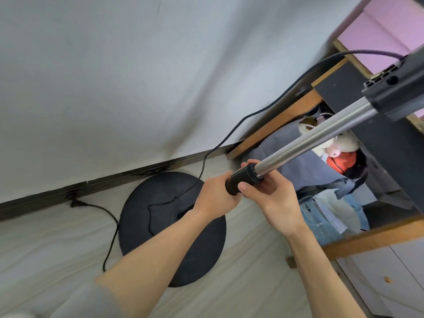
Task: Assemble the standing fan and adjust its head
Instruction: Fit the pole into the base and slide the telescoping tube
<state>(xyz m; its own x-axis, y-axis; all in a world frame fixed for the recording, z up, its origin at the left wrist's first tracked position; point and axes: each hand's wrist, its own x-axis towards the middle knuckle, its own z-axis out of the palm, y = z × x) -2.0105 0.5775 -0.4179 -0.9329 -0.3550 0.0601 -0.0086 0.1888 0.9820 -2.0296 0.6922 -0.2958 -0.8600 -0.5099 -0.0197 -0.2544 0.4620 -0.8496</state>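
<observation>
The fan's round black base (160,230) lies on the pale floor below me. A shiny metal pole (314,138) rises from a black collar (243,180) up to the black neck block (399,92) at the upper right. My left hand (215,198) grips the black tube just under the collar. My right hand (273,193) holds the collar, thumb across its front and fingers behind. The lower tube is hidden by my left hand. The fan head is out of view.
A black power cord (259,111) runs from the neck down the white wall to a plug (76,203) on the floor by the dark skirting. A wooden-framed desk (376,235) at right shelters soft toys (344,145) and clothes.
</observation>
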